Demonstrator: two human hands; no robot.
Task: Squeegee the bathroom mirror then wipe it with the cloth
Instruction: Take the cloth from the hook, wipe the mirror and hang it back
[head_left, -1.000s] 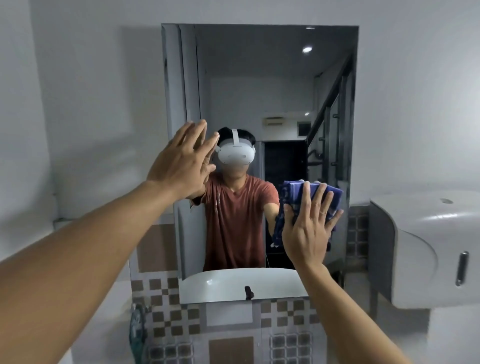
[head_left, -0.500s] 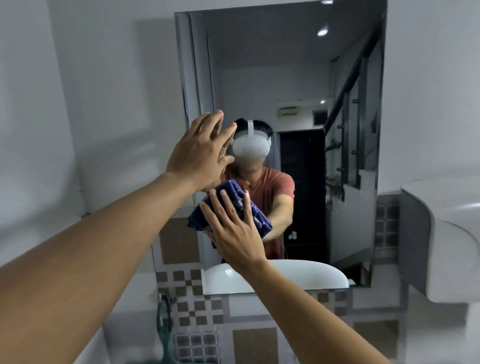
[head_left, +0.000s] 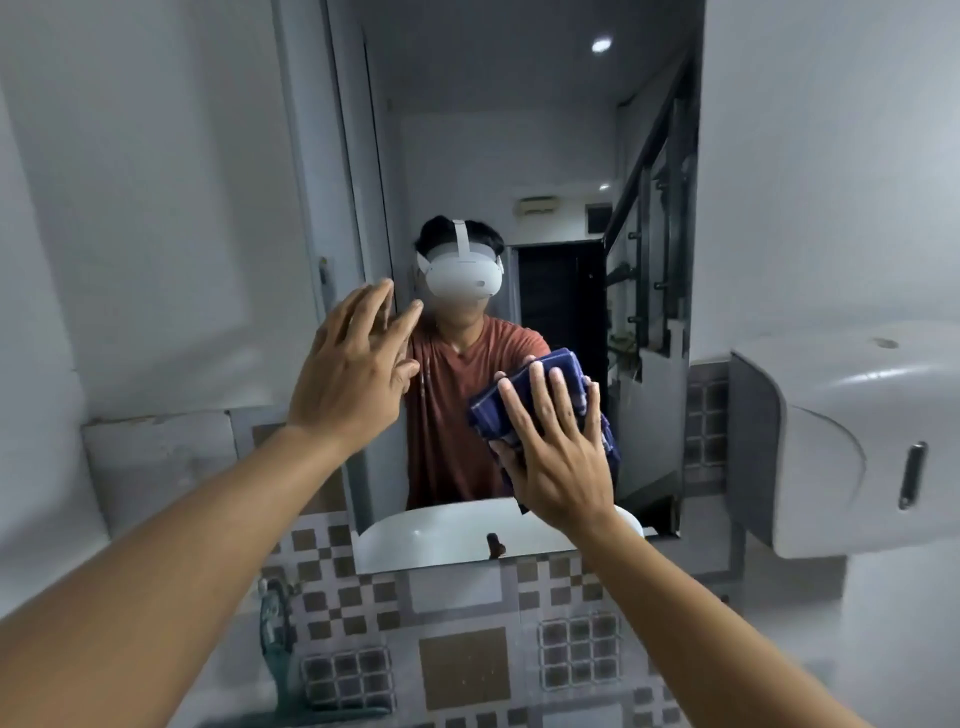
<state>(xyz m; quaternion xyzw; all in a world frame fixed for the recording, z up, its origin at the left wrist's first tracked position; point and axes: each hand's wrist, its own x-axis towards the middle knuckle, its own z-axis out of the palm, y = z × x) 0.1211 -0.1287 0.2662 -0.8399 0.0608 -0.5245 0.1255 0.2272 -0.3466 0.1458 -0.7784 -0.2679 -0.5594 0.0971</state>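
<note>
Head view shows us facing the bathroom mirror (head_left: 550, 130), which hangs on a pale wall above a band of brown-and-grey checked tiles (head_left: 462, 654). Our right hand (head_left: 558, 447) is spread flat, fingers apart and pointing up, pressing a dark blue cloth (head_left: 540, 384) against the glass near the mirror's lower right corner; the cloth bunches out above and to both sides of the palm, and its lower end reaches close to the mirror's bottom edge. Our left hand (head_left: 353, 374) is raised with fingers loosely fanned and holds nothing; its fingertips sit at the mirror's left edge, about halfway up, though we cannot tell whether they touch the glass. The two hands are apart, the left higher than the right. In the reflection we see a person in a rust-red shirt wearing a white headset, with the white rim of a basin (head_left: 447, 535) along the mirror's bottom edge. A white wall-mounted dispenser (head_left: 852, 441) sits just beside the mirror's right edge. We see no squeegee
</note>
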